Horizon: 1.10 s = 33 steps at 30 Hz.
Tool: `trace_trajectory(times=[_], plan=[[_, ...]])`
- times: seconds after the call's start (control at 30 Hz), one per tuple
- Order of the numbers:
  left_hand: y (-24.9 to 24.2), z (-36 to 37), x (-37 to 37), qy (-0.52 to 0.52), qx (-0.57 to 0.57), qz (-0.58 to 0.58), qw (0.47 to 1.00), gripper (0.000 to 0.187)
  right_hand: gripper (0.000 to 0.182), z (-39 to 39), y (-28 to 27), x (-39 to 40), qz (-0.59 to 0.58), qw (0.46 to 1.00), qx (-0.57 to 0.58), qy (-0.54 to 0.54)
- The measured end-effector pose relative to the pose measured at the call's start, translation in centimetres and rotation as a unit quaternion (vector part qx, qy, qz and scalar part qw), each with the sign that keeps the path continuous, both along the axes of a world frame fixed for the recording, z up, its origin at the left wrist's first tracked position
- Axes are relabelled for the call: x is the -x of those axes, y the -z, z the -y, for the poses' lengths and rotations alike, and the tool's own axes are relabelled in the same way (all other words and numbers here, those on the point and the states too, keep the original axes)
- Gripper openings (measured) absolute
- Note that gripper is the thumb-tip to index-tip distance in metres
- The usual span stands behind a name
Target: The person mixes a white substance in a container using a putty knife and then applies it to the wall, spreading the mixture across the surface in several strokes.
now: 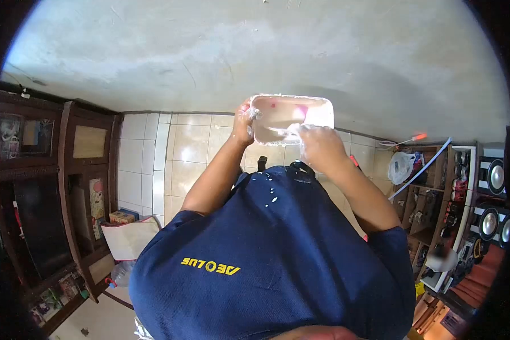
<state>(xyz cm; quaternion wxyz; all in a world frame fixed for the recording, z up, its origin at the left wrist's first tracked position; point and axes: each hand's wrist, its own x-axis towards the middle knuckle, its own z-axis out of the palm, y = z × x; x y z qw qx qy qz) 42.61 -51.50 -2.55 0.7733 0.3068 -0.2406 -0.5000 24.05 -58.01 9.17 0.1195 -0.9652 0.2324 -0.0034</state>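
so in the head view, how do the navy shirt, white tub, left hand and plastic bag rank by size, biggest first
1. Navy shirt
2. White tub
3. Left hand and plastic bag: too alike to rank, with the hand partly hidden by the tub

Tub between left hand and right hand, wall ahead, cabinet at left, shelves at right
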Motion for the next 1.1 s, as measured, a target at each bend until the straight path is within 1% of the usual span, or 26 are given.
trace_trajectory(times=[0.03,0.1,0.17,0.2,0.27,0.3,0.33,0.37,0.4,0.43,0.47,0.53,0.57,0.6,0.67,0.73,0.8,0.83,0.87,0.9,0.93,0.97,1.0,1.03,1.07,1.1], plan=[[-0.3,0.0,0.1,0.022,-0.008,-0.038,0.999,0.043,0.028,-0.2,-2.4,-0.2,-0.041,0.998,0.014,0.035],[0.1,0.0,-0.1,0.036,-0.005,-0.042,0.998,0.044,0.028,0.6,-3.5,-0.6,-0.035,0.998,0.030,0.047],[0.3,0.1,0.0,0.056,-0.002,-0.046,0.997,0.044,0.031,1.7,-3.3,-1.1,-0.025,0.995,0.075,0.061],[0.1,0.2,0.0,0.060,0.015,-0.026,0.998,0.046,0.031,2.0,-3.0,-1.4,-0.025,0.995,0.075,0.065],[-0.4,0.4,0.1,0.064,0.031,-0.005,0.997,0.047,0.031,2.3,-2.4,-2.4,0.004,0.994,0.101,0.033],[-0.6,0.4,0.1,0.066,0.020,-0.020,0.997,0.050,0.027,1.9,-2.1,-3.0,-0.046,0.993,0.105,0.025],[-0.7,0.3,0.2,0.068,0.010,-0.034,0.997,0.053,0.027,1.5,-1.3,-3.2,-0.045,0.993,0.105,0.027],[-0.7,0.3,0.1,0.068,0.009,-0.033,0.997,0.053,0.025,1.3,-0.1,-3.4,-0.010,0.994,0.105,0.003],[-0.7,0.3,-0.2,0.082,0.015,0.006,0.996,0.055,0.023,0.9,-0.1,-4.0,0.025,0.994,0.105,-0.023],[-0.7,0.5,-0.5,0.096,0.020,0.046,0.994,0.056,0.020,0.7,-0.6,-4.2,-0.016,0.995,0.097,-0.028],[-0.6,0.6,-0.5,0.096,0.019,0.047,0.994,0.056,0.020,0.7,-1.0,-4.1,-0.014,0.995,0.096,-0.028],[0.2,0.5,-0.4,0.106,0.005,0.018,0.994,0.060,0.020,0.7,-1.4,-3.7,-0.037,0.994,0.089,-0.047],[0.6,0.5,-0.4,0.111,-0.001,0.003,0.994,0.061,0.019,0.7,-1.2,-3.4,-0.032,0.996,0.063,-0.049],[0.9,0.5,-0.4,0.111,0.000,0.003,0.994,0.061,0.019,0.3,-1.3,-3.0,-0.032,0.996,0.063,-0.049],[1.6,0.5,-0.5,0.116,-0.003,-0.025,0.993,0.062,0.018,-0.3,-1.5,-2.5,-0.067,0.996,0.033,-0.048],[1.3,0.5,-0.2,0.094,0.008,-0.012,0.995,0.060,0.020,-0.1,-1.9,-1.9,-0.057,0.996,0.028,-0.057],[1.0,0.6,-0.3,0.104,0.007,0.017,0.994,0.058,0.025,0.5,-3.6,-1.2,-0.118,0.993,0.015,-0.006],[0.9,0.6,-0.3,0.101,0.006,0.017,0.995,0.058,0.028,0.7,-4.5,-0.8,-0.091,0.996,0.014,0.019],[0.6,0.5,-0.1,0.117,-0.002,-0.020,0.993,0.058,0.028,0.7,-5.2,-0.8,-0.091,0.996,0.012,0.017],[0.4,0.4,-0.1,0.134,-0.010,-0.057,0.989,0.058,0.028,0.7,-5.7,-0.9,-0.061,0.998,0.023,0.023],[0.1,0.3,-0.2,0.136,-0.012,-0.057,0.989,0.058,0.028,0.6,-5.9,-0.9,-0.032,0.998,0.034,0.032],[-0.2,0.4,-0.3,0.141,0.004,-0.028,0.990,0.058,0.023,0.2,-5.9,-1.4,-0.056,0.996,0.058,0.031],[-0.4,0.5,-0.3,0.147,0.021,0.001,0.989,0.059,0.023,0.0,-5.2,-1.9,-0.055,0.996,0.058,0.036],[-0.6,0.5,-0.2,0.152,0.022,0.002,0.988,0.059,0.021,-0.2,-4.0,-2.4,-0.043,0.997,0.066,0.027],[-0.8,0.4,0.0,0.154,-0.013,-0.011,0.988,0.059,0.018,-0.5,-2.6,-2.7,-0.030,0.997,0.074,0.017],[-0.9,0.3,0.0,0.154,-0.048,-0.024,0.987,0.058,0.015,-1.0,-1.4,-3.0,-0.020,0.994,0.107,0.007]])
